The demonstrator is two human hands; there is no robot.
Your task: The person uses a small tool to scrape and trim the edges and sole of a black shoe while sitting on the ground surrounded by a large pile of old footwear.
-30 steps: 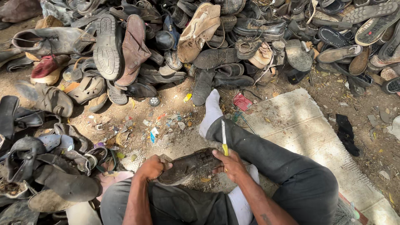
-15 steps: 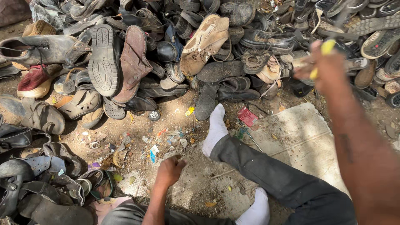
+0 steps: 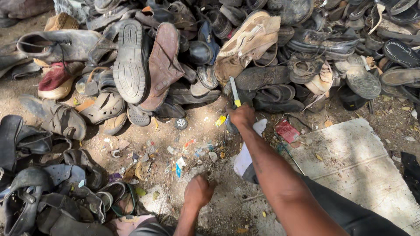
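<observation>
— Fingers of the right hand (image 3: 242, 116) are wrapped tight round the yellow handle of a knife (image 3: 235, 92), blade pointing up and away from the person, toward the shoe pile (image 3: 245, 48).

— And where is that against the white sock (image 3: 245, 158)?

— Just past its toe end. The fist sits right at the tip of the sock, and the blade reaches on to the near edge of the pile, under a worn tan shoe (image 3: 247, 41).

— What about the other hand?

— The left hand (image 3: 197, 192) is curled into a loose fist, knuckles up, low on the dirt, to the left of the sock and nearer the person. I cannot tell whether anything is inside it.

— Anything else near the sock?

— A pale stone slab (image 3: 354, 161) lies to its right, a red scrap (image 3: 287, 130) just beyond its toe on that side, and bits of litter (image 3: 179, 166) are scattered to its left. Farther left of the sock is a second heap of dark sandals (image 3: 39, 188).
</observation>
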